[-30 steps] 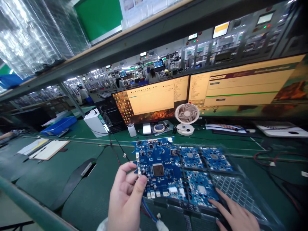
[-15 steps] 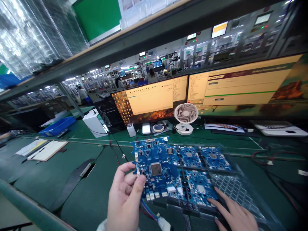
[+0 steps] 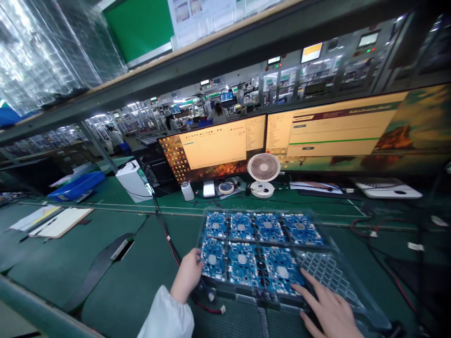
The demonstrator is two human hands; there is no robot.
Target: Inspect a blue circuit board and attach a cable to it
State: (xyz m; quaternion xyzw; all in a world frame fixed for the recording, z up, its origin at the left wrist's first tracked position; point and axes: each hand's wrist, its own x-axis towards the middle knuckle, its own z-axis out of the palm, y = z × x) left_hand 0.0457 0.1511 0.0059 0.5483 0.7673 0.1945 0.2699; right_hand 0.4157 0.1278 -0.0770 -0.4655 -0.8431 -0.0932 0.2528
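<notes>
A clear plastic tray (image 3: 243,296) holds several blue circuit boards in two rows, and its front right compartment (image 3: 327,274) shows a bare crosshatched bottom. My left hand (image 3: 189,274) is closed at the tray's left edge, beside the front left circuit board (image 3: 212,259); its fingertips are partly hidden. Over the tray's front right part lies my right hand (image 3: 326,305), fingers stretched and apart. One of its fingertips touches the lower right corner of a circuit board (image 3: 282,270) next to the bare compartment.
Behind the tray stand a small white fan (image 3: 263,168) and two monitors (image 3: 218,145). Loose cables with white connectors (image 3: 221,310) lie by the tray's front left, more wires (image 3: 373,233) to its right. A clipboard (image 3: 61,223) and blue bin (image 3: 77,185) are farther left.
My left hand held a large circuit board up over the tray's left part; now that hand is lower at the tray's edge without it raised. The right hand stays at the tray's front right.
</notes>
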